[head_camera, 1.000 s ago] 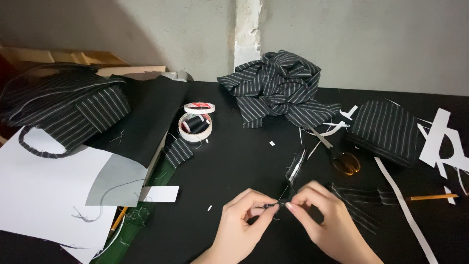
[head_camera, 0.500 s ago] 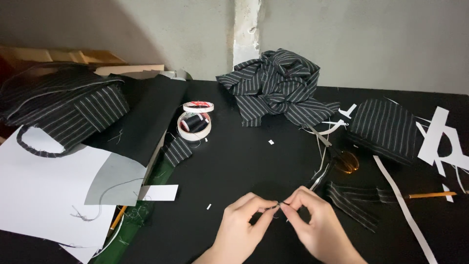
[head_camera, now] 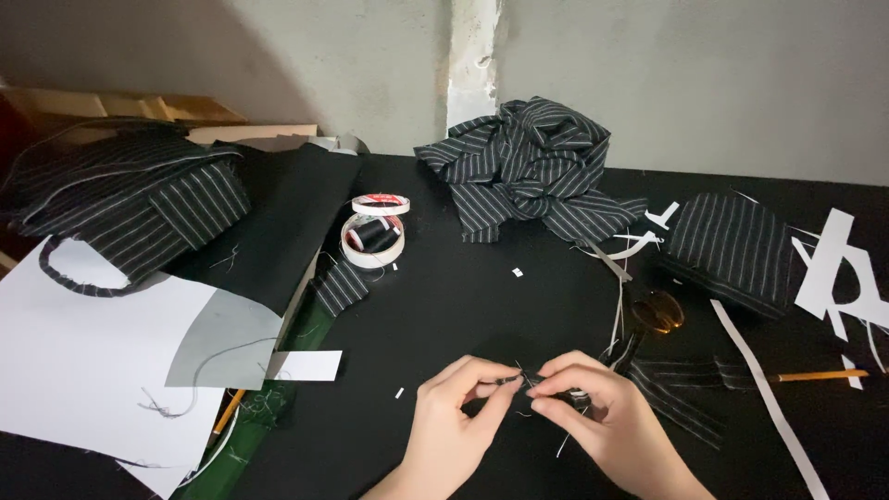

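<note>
I have both hands, left hand (head_camera: 458, 421) and right hand (head_camera: 602, 421), pinched together on a small dark fabric piece (head_camera: 532, 381); it looks limp and light, best gripped by its edges.

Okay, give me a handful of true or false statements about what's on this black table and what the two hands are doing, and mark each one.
1. Both hands meet over a small dark piece pinched between them. True: the left hand and right hand pinch the small dark piece with their fingers.
2. The pencil lies left of the hands. False: the pencil lies to their right, near the table edge.
3. A crumpled striped fabric pile sits at the back by the wall. True.
4. The tape rolls are stacked on the white paper. False: the tape rolls sit on the black table, apart from the white paper.
5. The scissors are held in the right hand. False: the scissors lie on the table.
</note>
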